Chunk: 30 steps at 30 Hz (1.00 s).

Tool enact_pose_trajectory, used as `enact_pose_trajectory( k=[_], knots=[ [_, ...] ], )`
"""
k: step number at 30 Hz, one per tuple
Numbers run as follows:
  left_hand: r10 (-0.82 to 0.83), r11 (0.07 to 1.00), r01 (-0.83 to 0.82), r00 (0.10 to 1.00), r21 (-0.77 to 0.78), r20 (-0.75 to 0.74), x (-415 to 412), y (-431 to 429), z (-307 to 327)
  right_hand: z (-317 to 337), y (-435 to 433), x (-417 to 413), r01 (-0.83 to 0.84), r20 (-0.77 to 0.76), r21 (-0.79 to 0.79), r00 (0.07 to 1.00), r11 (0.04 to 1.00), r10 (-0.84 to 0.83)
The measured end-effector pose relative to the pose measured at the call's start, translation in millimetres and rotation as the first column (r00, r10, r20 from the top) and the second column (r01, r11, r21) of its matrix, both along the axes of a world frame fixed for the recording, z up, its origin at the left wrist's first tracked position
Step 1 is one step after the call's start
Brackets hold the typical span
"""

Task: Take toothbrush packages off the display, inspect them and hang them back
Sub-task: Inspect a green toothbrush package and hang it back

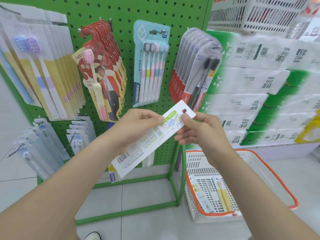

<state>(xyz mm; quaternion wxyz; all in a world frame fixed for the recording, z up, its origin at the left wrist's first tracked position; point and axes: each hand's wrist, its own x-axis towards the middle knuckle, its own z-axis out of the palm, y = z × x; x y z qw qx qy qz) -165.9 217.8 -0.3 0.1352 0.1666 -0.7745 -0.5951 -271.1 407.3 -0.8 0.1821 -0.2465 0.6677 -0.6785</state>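
Observation:
I hold a long white toothbrush package (pixel 147 144) tilted in front of the green pegboard display (pixel 124 13), its printed back with a barcode facing me and its hang hole at the upper right. My left hand (pixel 136 125) grips its upper middle from the left. My right hand (pixel 199 129) pinches the top end just below the hang hole. More toothbrush packages hang on hooks: red ones (pixel 105 66), a teal multi-pack (pixel 150 63), grey-and-red ones (pixel 195 66) and yellow ones (pixel 52 70).
A white basket with an orange rim (pixel 266 172) stands on the floor at the right and holds a few toothbrush packages (pixel 221 194). Stacked tissue packs (pixel 259 84) fill the shelf at the right. Clear-packed brushes (pixel 39 144) hang low on the left.

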Motion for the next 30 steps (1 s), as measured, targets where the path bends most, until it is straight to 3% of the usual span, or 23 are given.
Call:
enact_pose_trajectory(
  k=[10,17,21,25,30],
  knots=[
    [-0.141,0.989,0.141,0.990,-0.051,-0.004,9,3,6,-5,1,-7,0.053,-0.184,-0.008,0.981,0.999,-0.053],
    [-0.269,0.962,0.271,0.961,-0.032,0.061,13,16,12,-4,-1,5,-0.056,-0.214,-0.028,0.976,0.998,0.049],
    [-0.084,0.995,0.086,0.996,0.045,-0.040,9,16,14,-7,-2,-1,0.002,-0.206,-0.007,0.979,1.000,-0.004],
    [0.161,0.953,-0.119,0.978,0.277,-0.135,4,14,14,-10,2,-7,0.095,-0.266,0.170,0.963,0.981,-0.047],
    [0.203,0.867,-0.125,0.973,0.483,-0.113,2,17,12,-10,10,-17,0.262,-0.430,0.238,0.892,0.935,-0.140]
  ],
)
